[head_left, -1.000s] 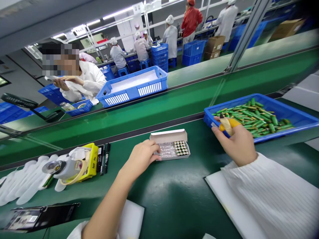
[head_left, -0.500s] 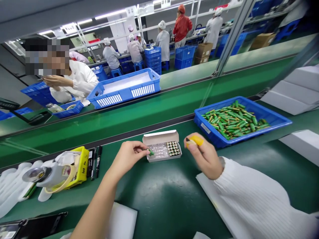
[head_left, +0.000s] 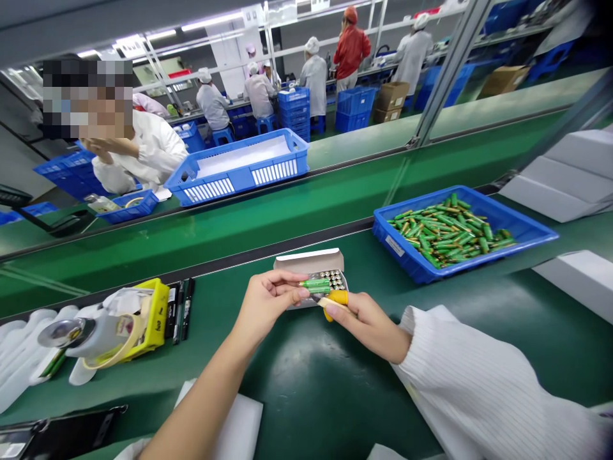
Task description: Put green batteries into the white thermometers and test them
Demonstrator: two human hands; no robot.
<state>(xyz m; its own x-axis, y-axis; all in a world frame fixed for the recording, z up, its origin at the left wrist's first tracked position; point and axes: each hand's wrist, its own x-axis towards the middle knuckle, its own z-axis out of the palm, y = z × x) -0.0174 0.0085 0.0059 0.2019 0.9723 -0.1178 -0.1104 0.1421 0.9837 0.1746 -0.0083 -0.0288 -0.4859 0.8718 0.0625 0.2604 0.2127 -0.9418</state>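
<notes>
My left hand (head_left: 268,303) pinches a couple of green batteries (head_left: 317,285) that lie sideways, over the small white box (head_left: 301,259). In that box, upright batteries (head_left: 338,279) show their metal ends on the right side; my hands cover much of the rest. Coming in from the right, my right hand (head_left: 373,326), with yellow covers on its fingertips, is closed around a thin tool (head_left: 324,302) with a pale handle and dark tip. Its exact kind is unclear. The tip is close to the batteries; whether it touches them I cannot tell.
A blue tray (head_left: 397,247) heaped with green batteries stands at the right, below stacked white boxes (head_left: 565,166). On the left are a yellow basket (head_left: 160,313), pens (head_left: 186,310) and a metal-topped bottle (head_left: 71,335). A person (head_left: 153,144) sits across the green belt.
My right hand has moved left and down, bringing the tool to the batteries. My left hand has shifted slightly right, and its batteries now show more fully.
</notes>
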